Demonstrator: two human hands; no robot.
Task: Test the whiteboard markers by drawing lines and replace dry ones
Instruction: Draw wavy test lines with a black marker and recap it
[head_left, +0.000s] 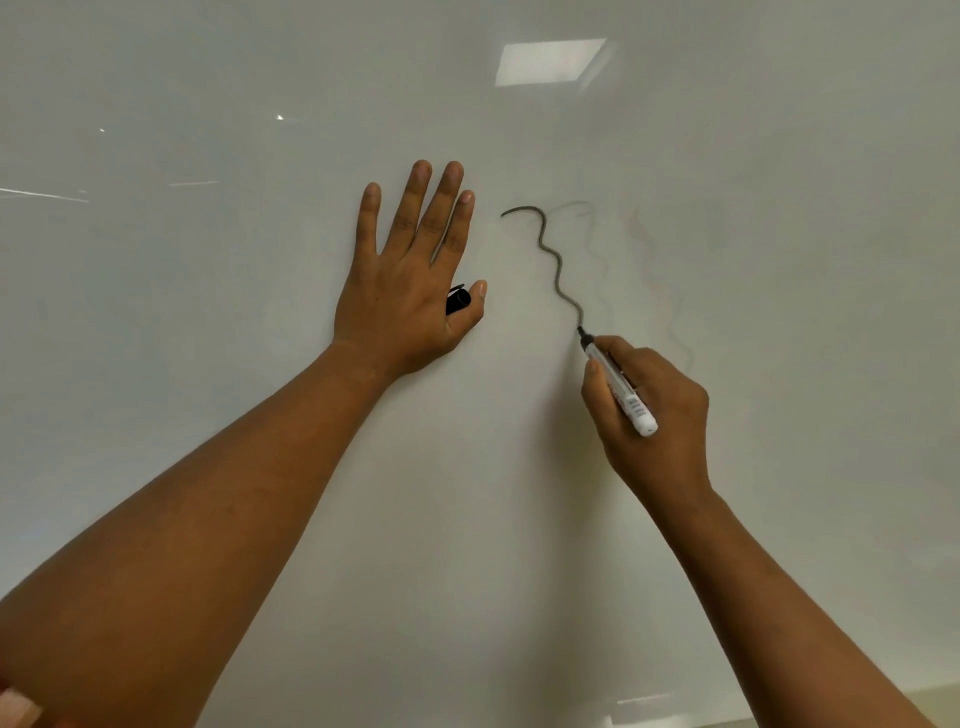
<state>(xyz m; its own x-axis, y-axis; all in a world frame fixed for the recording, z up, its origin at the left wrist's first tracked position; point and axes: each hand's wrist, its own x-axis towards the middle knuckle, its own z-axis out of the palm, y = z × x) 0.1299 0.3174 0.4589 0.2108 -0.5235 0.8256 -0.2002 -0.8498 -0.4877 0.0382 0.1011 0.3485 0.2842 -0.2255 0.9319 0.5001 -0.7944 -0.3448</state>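
Note:
A white whiteboard (234, 130) fills the view. My right hand (654, 415) grips a white-barrelled marker (621, 387), its dark tip touching the board at the lower end of a wavy dark line (553, 260). My left hand (410, 270) lies flat on the board with fingers spread and straight, and a black marker cap (458, 300) is tucked between its thumb and palm.
Fainter wavy traces (602, 260) show to the right of the dark line, one greyish and one reddish. A ceiling light reflects at the upper right of the board (550, 61). The board's bottom edge shows at the lower right corner.

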